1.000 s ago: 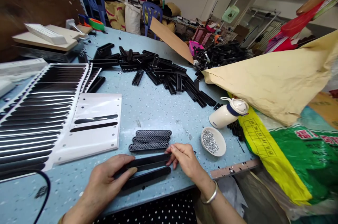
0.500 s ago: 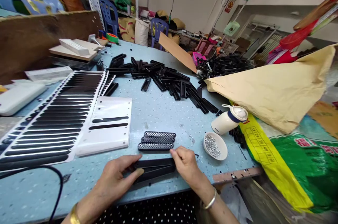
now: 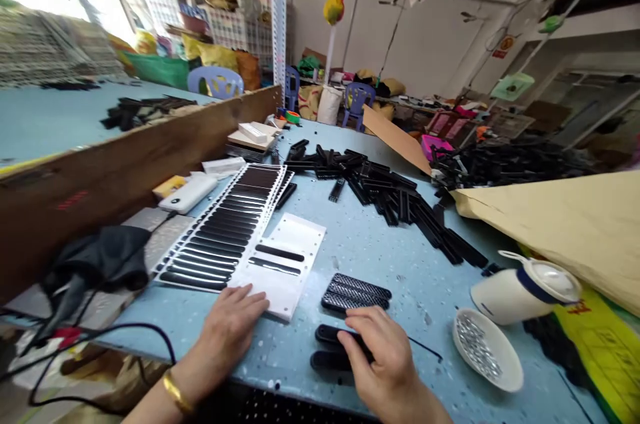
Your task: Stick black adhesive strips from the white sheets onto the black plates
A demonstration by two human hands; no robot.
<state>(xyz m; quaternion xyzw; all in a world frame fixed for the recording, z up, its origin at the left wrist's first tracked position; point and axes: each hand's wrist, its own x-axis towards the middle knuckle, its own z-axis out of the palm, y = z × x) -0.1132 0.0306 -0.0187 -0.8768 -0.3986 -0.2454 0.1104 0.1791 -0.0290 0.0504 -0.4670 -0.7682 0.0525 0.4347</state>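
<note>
The right hand (image 3: pixel 387 361) presses flat, fingers uncurled, on two smooth black strips (image 3: pixel 327 347) at the counter's (image 3: pixel 375 257) near edge; better to keep them pinned side by side. The left hand (image 3: pixel 230 331) rests loose, gripping nothing, on the white backing sheet (image 3: pixel 285 264); it should steady that corner. Beyond lie the textured strips (image 3: pixel 356 292).

head cam | forward-down | close over blue table (image 3: pixel 380 257) | hall beyond
</note>
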